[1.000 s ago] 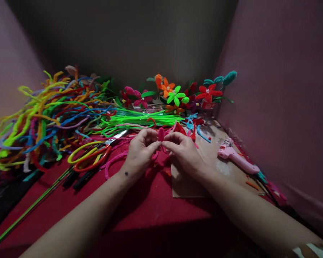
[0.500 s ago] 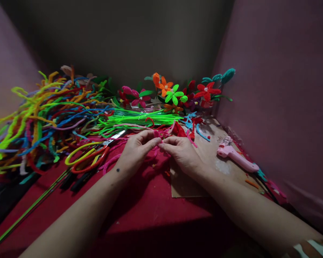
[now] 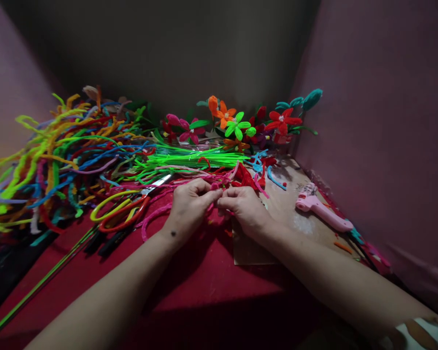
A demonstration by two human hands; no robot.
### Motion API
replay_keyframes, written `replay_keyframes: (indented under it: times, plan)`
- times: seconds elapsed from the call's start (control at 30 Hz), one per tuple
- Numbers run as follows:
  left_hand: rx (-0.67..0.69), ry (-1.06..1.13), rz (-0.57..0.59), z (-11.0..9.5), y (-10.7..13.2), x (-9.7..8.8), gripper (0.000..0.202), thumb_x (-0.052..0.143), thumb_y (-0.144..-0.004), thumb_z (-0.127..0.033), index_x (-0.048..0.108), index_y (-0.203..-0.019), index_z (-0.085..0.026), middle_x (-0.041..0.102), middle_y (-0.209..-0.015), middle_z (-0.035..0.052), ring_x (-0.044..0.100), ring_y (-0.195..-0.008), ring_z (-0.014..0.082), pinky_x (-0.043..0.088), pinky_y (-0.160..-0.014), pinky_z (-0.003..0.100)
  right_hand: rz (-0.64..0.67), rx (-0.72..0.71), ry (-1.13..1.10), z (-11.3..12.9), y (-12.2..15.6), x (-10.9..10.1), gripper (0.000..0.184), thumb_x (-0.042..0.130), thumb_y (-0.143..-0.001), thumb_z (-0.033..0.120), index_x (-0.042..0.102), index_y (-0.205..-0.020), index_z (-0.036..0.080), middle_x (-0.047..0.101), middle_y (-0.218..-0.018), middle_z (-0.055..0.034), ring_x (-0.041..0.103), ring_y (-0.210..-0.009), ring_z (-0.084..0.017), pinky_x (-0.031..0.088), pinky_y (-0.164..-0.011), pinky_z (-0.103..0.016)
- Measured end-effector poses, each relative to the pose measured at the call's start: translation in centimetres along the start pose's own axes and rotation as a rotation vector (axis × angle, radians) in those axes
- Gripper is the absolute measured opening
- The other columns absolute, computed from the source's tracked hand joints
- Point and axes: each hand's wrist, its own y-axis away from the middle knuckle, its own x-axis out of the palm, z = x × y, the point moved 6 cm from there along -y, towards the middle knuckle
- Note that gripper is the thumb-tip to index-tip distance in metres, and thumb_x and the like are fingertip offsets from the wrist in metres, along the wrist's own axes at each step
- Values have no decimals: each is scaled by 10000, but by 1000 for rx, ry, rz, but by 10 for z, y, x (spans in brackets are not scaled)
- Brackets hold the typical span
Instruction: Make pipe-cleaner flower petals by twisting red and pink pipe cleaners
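Observation:
My left hand (image 3: 190,206) and my right hand (image 3: 245,208) meet fingertip to fingertip over the red cloth. Between them is a pink pipe cleaner (image 3: 214,186), mostly hidden by the fingers. Thumb and fingers of the left are pinched on it; the right pinches at the same spot. Just beyond the hands lie a red fuzzy piece (image 3: 244,178) and more pink pipe cleaners. Scissors (image 3: 124,214) with yellow and orange handles rest left of my left hand, blades pointing away.
A large heap of coloured pipe cleaners (image 3: 65,160) fills the left. Behind my hands lies a bundle of green stems (image 3: 200,158), with finished fuzzy flowers (image 3: 237,126) along the back. To the right, a pink glue gun (image 3: 323,211) sits on a cardboard sheet (image 3: 255,250).
Both hands have shifted slightly to the right and stay together. The fingers of my right hand have curled a little more. The view has turned slightly.

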Motion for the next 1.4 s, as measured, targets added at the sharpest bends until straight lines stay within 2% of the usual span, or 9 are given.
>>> replay_keyframes:
  times: [0.13,0.3,0.4,0.47,0.63,0.8,1.0,1.17,1.4]
  plan:
    - [-93,78,86,7,-3,2,203,612,-688,-330,610,-590,-152,530,-530,-15,422,-497,99,331,-494,235,29,67,-60,-1,2,2,151,588,-587,146,518,-453,143,505,-399,27,426,-359,-67,317,-392,-205]
    - [303,-223,-86,-10,2,-4,155,568,-738,-243,605,-602,-177,575,-629,10,511,-650,134,387,-642,261,42,103,-114,0,4,3,166,572,-551,103,481,-422,153,464,-355,43,385,-323,-61,292,-346,-195]
    - [370,-254,-90,-13,4,-3,141,572,-736,-239,615,-611,-188,586,-642,13,523,-682,144,394,-677,273,71,157,-158,-2,5,5,129,571,-558,117,503,-453,152,499,-371,30,400,-316,-72,297,-334,-201]
    - [283,-192,-69,-10,2,-4,151,599,-705,-254,608,-573,-181,572,-605,8,512,-637,141,389,-633,268,90,184,-182,-3,5,5,117,575,-560,120,513,-466,149,518,-382,19,412,-320,-78,308,-341,-207]
    - [-221,192,28,14,-5,-2,194,656,-639,-327,609,-566,-152,490,-477,-32,374,-435,83,287,-444,235,101,121,-132,1,3,3,155,599,-566,108,514,-441,144,507,-384,22,388,-336,-66,302,-377,-217]
    - [-114,239,-142,10,-13,-20,176,623,-687,-274,600,-555,-160,520,-533,-24,414,-495,81,333,-497,218,49,80,-149,1,-2,-6,159,633,-580,141,532,-457,138,496,-404,25,372,-363,-61,257,-403,-226]
    - [-80,76,317,8,-6,5,172,637,-680,-333,663,-690,-163,593,-621,-6,477,-560,106,368,-538,225,-37,67,-303,0,-9,-16,168,689,-563,215,537,-560,145,494,-480,47,409,-441,-68,282,-468,-226]
    - [-14,-33,212,5,3,10,268,591,-731,-323,543,-527,-156,471,-460,-39,392,-450,71,301,-451,202,-93,-101,-125,11,-4,-18,189,658,-620,250,516,-546,148,453,-511,56,365,-487,-65,271,-504,-232]
    - [-234,74,180,4,5,9,308,516,-792,-294,475,-516,-162,447,-361,-50,329,-319,50,232,-352,185,-226,-223,-127,20,0,-23,181,629,-661,247,519,-558,148,443,-522,51,352,-502,-68,264,-504,-234]
